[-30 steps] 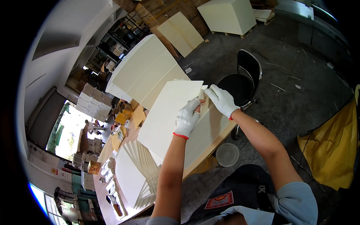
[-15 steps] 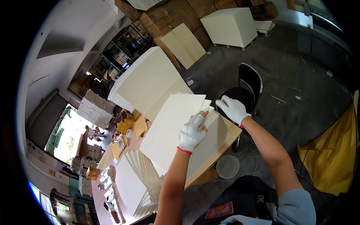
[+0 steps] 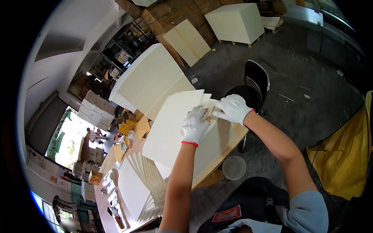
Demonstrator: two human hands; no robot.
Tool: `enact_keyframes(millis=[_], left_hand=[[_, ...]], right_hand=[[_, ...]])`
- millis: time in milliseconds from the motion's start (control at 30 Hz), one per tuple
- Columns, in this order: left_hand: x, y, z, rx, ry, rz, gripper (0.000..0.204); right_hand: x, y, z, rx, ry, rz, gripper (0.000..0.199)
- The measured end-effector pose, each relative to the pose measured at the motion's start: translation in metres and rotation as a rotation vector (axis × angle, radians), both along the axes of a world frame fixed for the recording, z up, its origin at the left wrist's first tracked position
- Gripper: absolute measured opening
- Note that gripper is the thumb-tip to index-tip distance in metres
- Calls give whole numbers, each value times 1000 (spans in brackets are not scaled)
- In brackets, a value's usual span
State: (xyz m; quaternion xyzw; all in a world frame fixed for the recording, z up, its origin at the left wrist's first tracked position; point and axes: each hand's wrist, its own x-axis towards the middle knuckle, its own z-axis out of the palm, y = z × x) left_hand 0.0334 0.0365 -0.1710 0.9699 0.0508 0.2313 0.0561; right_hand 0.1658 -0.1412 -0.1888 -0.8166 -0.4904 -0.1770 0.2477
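A loose pile of large white sheets (image 3: 169, 122) lies on the wooden table in front of me, its corners fanned out at the far end. My left hand (image 3: 195, 123), in a white knit glove with a red cuff and bare fingertips, rests on the pile and is closed at the right edge of the upper sheets. My right hand (image 3: 234, 108), gloved alike, is closed at the same edge, just right of the left fingertips. Its fingertips are partly hidden against the sheets. Nearer me, a second fanned stack of white sheets (image 3: 132, 186) lies to the left.
Behind the pile stands a tall white stack (image 3: 149, 75). A black chair (image 3: 256, 83) is beyond my right hand, and a round tub (image 3: 234, 167) stands beside the table. Tools and yellow paper (image 3: 143, 126) lie on the left side. Yellow cloth (image 3: 342, 159) hangs at right.
My right hand has moved left and closed at the edge of the sheets beside my left hand. My left fingers have curled in. The whole view has shifted slightly.
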Motion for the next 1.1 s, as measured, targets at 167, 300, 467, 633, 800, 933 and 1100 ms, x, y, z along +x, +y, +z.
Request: enact_keyframes(millis=[167, 300, 467, 633, 800, 933, 1100], left_hand=[[-12, -8, 10, -89, 42, -63, 32], [-21, -14, 17, -343, 109, -49, 27], [-18, -8, 6, -440, 64, -53, 24], [-18, -10, 8, -389, 67, -59, 26], [-20, -16, 10, -424, 23, -25, 28], [-18, -13, 12, -301, 12, -115, 31], [-21, -19, 16, -321, 160, 5, 33]], right_hand=[[1, 7, -6, 206, 425, 49, 51], [-9, 9, -9, 375, 684, 32, 55], [-14, 15, -15, 411, 647, -9, 56], [-12, 15, -19, 404, 631, -31, 54], [-17, 13, -17, 359, 594, -36, 50], [-13, 17, -24, 371, 550, -48, 48], [-12, 19, -31, 412, 543, -56, 48]])
